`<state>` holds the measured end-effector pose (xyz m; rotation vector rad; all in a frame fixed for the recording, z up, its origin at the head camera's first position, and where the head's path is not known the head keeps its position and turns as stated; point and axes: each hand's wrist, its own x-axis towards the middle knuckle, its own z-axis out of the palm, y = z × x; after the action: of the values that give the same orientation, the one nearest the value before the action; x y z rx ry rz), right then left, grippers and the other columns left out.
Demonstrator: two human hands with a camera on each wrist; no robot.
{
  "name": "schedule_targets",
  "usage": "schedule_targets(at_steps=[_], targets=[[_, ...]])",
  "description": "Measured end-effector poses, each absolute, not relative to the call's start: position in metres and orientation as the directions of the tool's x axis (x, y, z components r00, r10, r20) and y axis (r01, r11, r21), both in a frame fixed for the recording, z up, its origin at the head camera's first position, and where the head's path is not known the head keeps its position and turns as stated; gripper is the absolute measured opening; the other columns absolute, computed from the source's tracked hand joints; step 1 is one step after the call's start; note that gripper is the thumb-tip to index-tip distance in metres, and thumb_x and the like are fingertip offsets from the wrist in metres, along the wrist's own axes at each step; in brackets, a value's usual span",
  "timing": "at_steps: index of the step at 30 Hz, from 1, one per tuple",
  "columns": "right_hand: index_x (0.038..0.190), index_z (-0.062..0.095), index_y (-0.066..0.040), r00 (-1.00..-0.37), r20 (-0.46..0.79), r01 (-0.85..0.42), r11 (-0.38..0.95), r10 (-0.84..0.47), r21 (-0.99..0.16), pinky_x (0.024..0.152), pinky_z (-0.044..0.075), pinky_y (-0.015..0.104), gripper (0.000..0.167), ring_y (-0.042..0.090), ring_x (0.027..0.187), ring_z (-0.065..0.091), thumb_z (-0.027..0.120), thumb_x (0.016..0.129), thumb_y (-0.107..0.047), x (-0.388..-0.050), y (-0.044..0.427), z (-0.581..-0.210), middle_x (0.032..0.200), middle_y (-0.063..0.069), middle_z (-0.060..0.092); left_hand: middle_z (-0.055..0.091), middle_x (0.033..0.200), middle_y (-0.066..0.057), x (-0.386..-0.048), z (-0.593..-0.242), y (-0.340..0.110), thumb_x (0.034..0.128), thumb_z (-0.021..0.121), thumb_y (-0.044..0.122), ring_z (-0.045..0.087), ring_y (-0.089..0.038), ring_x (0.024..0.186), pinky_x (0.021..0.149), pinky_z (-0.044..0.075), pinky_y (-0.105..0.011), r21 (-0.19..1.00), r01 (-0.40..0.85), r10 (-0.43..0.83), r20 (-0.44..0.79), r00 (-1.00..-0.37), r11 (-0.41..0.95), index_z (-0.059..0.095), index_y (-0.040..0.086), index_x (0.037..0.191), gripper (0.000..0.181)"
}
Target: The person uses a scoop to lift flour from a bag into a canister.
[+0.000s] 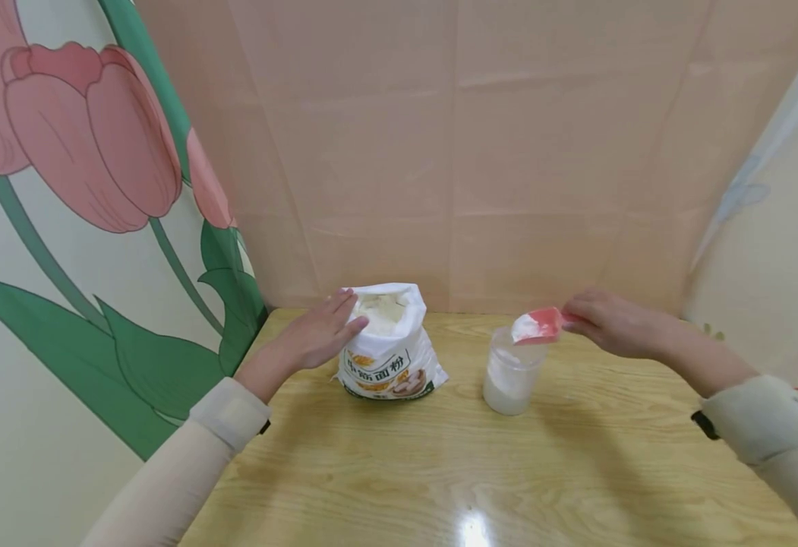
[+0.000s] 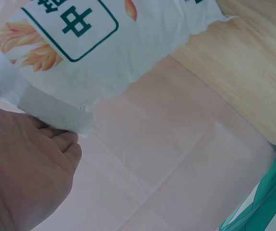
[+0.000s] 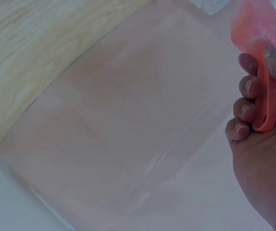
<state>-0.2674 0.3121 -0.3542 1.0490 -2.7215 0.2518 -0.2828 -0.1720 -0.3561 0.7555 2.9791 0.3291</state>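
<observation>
A white flour bag [image 1: 392, 365] with printed characters stands upright, its top folded back and pale flour visible inside. My left hand [image 1: 320, 330] holds the left side of its rim; in the left wrist view the fingers [image 2: 66, 142] lie against the folded edge, partly hidden by it. To the right stands a clear plastic cup [image 1: 508, 380] with white powder in its lower part. My right hand [image 1: 607, 323] grips a pink scoop [image 1: 542, 325] by its looped handle, clear in the right wrist view. White powder sits in the scoop, which is over the cup's mouth.
Both containers stand on a wood-grain table [image 1: 399, 471] near its back edge. Behind it hangs a pinkish-beige sheet [image 1: 453, 152]. A wall with painted tulips [image 1: 98, 137] borders the left, and a pale wall [image 1: 774, 266] the right.
</observation>
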Motion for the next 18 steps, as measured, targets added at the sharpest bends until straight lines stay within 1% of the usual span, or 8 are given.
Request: schedule_targets(at_steps=[2,5,9,12,14,16,18], targets=[[0.097,0.07,-0.015,-0.721,0.246,-0.679,0.731,-0.648,-0.063,0.079,0.053,0.043,0.003,0.014,0.089,0.057,0.071,0.095,-0.013,-0.267,0.313,-0.354,0.093,-0.008,0.062,0.009,0.17,-0.011,-0.283,-0.356,-0.172,0.1034,0.012,0.067,0.003,-0.026,0.157,0.127,0.012,-0.045,0.217,0.467,0.478,0.002,-0.879,0.857,0.015,0.005,0.162,0.085],[0.093,0.069,-0.019,-0.719,0.218,-0.679,0.734,-0.66,-0.018,0.077,0.053,0.042,0.005,0.012,0.087,0.056,0.072,0.095,-0.015,-0.266,0.311,-0.352,0.09,-0.01,0.061,0.01,0.17,-0.012,-0.284,-0.357,-0.172,0.1041,0.013,0.066,0.004,-0.026,0.157,0.127,0.012,-0.045,0.22,0.473,0.484,0.006,-0.875,0.853,0.016,0.005,0.162,0.084],[0.084,0.063,-0.022,-0.71,0.172,-0.676,0.729,-0.683,0.102,0.07,0.048,0.036,0.015,0.01,0.079,0.049,0.073,0.094,-0.016,-0.264,0.302,-0.348,0.081,-0.013,0.053,0.011,0.17,-0.013,-0.285,-0.358,-0.172,0.1046,0.014,0.065,0.005,-0.026,0.157,0.127,0.012,-0.044,0.219,0.479,0.488,0.015,-0.873,0.85,0.016,0.004,0.162,0.084],[0.085,0.063,-0.018,-0.683,0.132,-0.68,0.691,-0.719,0.246,0.069,0.049,0.037,0.015,0.014,0.077,0.049,0.075,0.09,-0.013,-0.262,0.292,-0.342,0.079,-0.009,0.053,0.012,0.17,-0.013,-0.286,-0.358,-0.172,0.1045,0.014,0.065,0.005,-0.026,0.157,0.127,0.012,-0.043,0.217,0.48,0.488,0.02,-0.873,0.85,0.017,0.004,0.162,0.084],[0.089,0.066,-0.014,-0.661,0.106,-0.676,0.65,-0.743,0.347,0.072,0.051,0.039,0.012,0.018,0.08,0.053,0.078,0.086,-0.011,-0.261,0.285,-0.339,0.082,-0.005,0.058,0.012,0.17,-0.013,-0.286,-0.358,-0.172,0.1041,0.013,0.066,0.005,-0.026,0.157,0.127,0.012,-0.043,0.216,0.479,0.487,0.019,-0.873,0.851,0.017,0.004,0.162,0.085],[0.094,0.069,-0.009,-0.634,0.084,-0.672,0.602,-0.769,0.431,0.075,0.052,0.041,0.016,0.022,0.084,0.055,0.08,0.082,-0.009,-0.259,0.278,-0.335,0.086,0.0,0.062,0.013,0.169,-0.013,-0.286,-0.358,-0.171,0.1037,0.012,0.067,0.006,-0.026,0.157,0.127,0.012,-0.043,0.217,0.48,0.488,0.018,-0.873,0.85,0.017,0.004,0.162,0.085],[0.098,0.07,-0.007,-0.622,0.063,-0.661,0.566,-0.781,0.492,0.076,0.052,0.04,0.02,0.024,0.086,0.055,0.081,0.081,-0.01,-0.258,0.273,-0.333,0.088,0.002,0.063,0.012,0.17,-0.013,-0.286,-0.359,-0.171,0.1031,0.011,0.067,0.005,-0.025,0.157,0.127,0.012,-0.042,0.215,0.475,0.485,0.01,-0.875,0.853,0.016,0.004,0.162,0.086]])
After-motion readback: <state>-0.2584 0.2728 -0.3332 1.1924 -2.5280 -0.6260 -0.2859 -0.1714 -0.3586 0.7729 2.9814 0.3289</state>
